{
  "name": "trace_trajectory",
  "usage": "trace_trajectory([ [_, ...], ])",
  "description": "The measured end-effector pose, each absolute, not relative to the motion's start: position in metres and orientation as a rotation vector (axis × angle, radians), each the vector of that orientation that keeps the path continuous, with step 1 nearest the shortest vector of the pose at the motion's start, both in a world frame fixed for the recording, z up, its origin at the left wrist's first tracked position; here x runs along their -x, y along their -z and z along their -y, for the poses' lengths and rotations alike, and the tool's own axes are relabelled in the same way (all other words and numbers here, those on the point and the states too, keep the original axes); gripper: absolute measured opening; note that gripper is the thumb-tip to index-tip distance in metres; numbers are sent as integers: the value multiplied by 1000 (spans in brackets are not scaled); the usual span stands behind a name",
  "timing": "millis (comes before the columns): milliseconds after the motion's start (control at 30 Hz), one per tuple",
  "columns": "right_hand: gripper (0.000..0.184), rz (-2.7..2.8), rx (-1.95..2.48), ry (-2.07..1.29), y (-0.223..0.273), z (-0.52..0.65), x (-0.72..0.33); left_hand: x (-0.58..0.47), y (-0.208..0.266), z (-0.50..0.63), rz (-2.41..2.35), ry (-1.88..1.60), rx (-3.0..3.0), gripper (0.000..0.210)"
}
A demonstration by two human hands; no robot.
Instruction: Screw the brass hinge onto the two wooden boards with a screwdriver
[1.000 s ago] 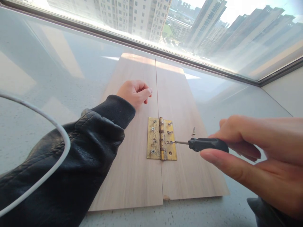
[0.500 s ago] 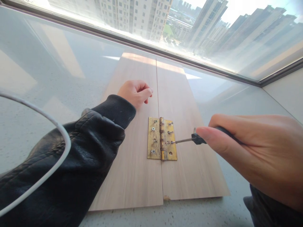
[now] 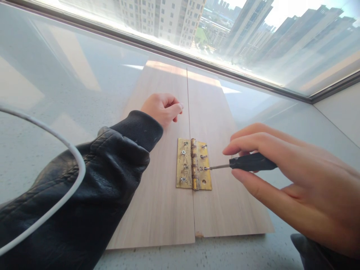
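Note:
My right hand (image 3: 292,180) holds a black-handled screwdriver (image 3: 253,162), with the thumb under the handle and the fingers over it. Its thin shaft points left, and the tip meets a screw (image 3: 206,168) standing up in the right leaf of a worn brass hinge (image 3: 194,165). Two more screws stick up farther along that leaf, and a bare hole (image 3: 204,182) lies at its near end. Several cross-head screws sit in the left leaf. On the left board (image 3: 152,210) my left hand (image 3: 164,108) rests with curled fingers; whatever they hold, if anything, is hidden.
The hinge spans the seam between the left board and the right board (image 3: 233,210), both on a speckled pale counter (image 3: 92,112). A white cable (image 3: 75,153) loops over my left sleeve. A window frame (image 3: 168,50) runs along the back.
The fingers of my right hand have loosened and spread around the screwdriver handle, showing more of it. The tip is still at the same screw. My left hand stays put.

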State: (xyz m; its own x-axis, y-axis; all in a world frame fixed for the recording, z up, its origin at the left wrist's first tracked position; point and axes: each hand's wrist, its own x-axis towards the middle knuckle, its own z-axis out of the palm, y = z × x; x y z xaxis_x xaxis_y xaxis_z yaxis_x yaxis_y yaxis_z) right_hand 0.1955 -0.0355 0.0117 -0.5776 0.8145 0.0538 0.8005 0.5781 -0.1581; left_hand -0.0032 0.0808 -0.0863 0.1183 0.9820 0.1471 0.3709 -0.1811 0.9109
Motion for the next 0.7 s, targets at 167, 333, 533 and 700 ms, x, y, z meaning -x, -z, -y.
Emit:
trace_trajectory([
  [167,13,2669,1334,-197,-10,30,-195,3,88,-82,-1328,-1070,-1647,16],
  [333,11,2647,1344,-116,-7,30,-199,3,88,-82,-1317,-1062,-1651,16],
  [533,4,2662,1376,17,-5,33,-199,3,87,-82,-1329,-1066,-1646,16],
  [700,11,2636,1441,81,-3,34,-196,3,86,-81,-1329,-1058,-1650,16],
])
